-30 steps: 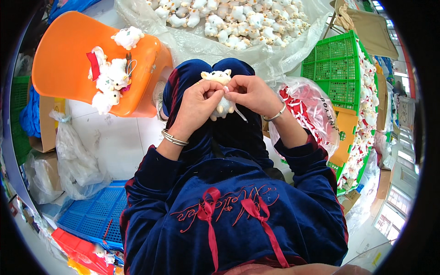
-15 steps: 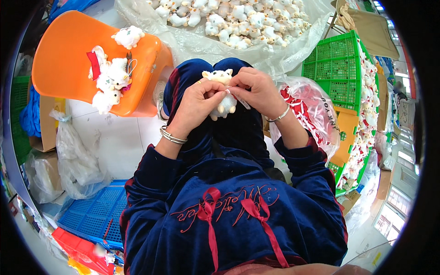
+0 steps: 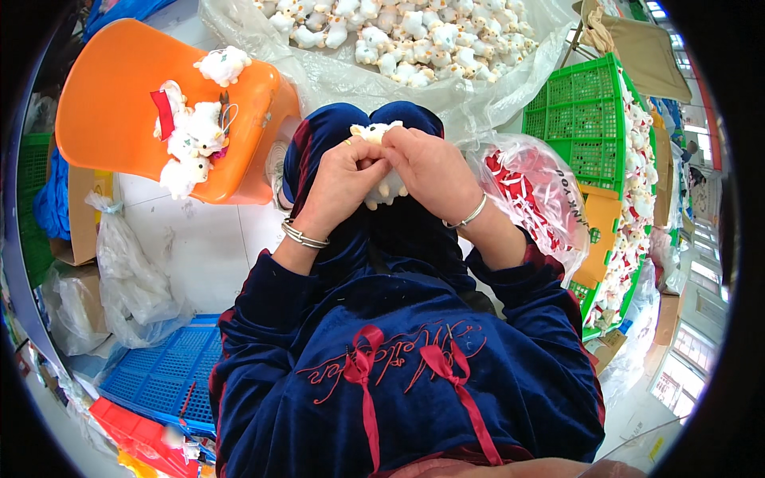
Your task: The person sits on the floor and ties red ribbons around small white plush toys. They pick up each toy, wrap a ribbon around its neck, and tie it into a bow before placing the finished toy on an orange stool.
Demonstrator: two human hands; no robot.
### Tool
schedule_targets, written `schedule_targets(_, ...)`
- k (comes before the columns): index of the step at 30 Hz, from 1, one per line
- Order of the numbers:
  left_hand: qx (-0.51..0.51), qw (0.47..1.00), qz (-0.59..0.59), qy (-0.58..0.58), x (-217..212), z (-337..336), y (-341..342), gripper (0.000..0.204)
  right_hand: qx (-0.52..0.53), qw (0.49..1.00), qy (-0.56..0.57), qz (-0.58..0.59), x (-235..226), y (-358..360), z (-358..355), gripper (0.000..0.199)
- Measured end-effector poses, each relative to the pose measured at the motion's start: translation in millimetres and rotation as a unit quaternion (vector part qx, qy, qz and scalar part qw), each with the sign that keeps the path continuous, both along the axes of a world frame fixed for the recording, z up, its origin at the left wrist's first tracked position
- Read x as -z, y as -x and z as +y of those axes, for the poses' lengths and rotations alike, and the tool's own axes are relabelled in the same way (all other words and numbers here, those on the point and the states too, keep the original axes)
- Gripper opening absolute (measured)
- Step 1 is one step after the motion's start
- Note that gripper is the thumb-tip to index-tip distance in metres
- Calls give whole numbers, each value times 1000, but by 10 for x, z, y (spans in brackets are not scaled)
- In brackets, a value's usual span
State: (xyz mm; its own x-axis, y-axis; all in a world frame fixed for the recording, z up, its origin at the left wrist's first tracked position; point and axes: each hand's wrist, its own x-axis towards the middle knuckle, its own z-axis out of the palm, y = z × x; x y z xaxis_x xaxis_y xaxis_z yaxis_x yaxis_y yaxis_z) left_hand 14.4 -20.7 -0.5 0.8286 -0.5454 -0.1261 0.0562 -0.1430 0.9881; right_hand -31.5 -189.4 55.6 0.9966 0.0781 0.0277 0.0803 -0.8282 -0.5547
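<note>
Between my knees sits a small white plush animal, its ears and the top of its head showing above my fingers. My left hand is closed at the toy's neck, thumb and forefinger pinched together. Over the toy's front lies my right hand, fingers closed and meeting the left fingertips. What the right fingers pinch is hidden behind the back of the hand. Most of the toy's face and chest is covered too.
An orange chair at the left carries several white plush toys. Ahead, a plastic sheet bears a heap of similar toys. A clear bag of red and white pieces and a green crate stand right. A blue crate is lower left.
My right hand has moved left and turned inward over the toy, covering its face and the thin white piece that showed at the fingertips. My left hand has barely moved.
</note>
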Motion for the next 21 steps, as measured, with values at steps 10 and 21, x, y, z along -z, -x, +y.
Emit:
schedule_targets(10,59,996,74,9,-25,57,-119,20,-124,964,-234,23,231,-54,-374,4)
schedule_targets(21,74,995,64,-1,-9,75,-153,22,-72,966,-209,135,75,-131,-327,4)
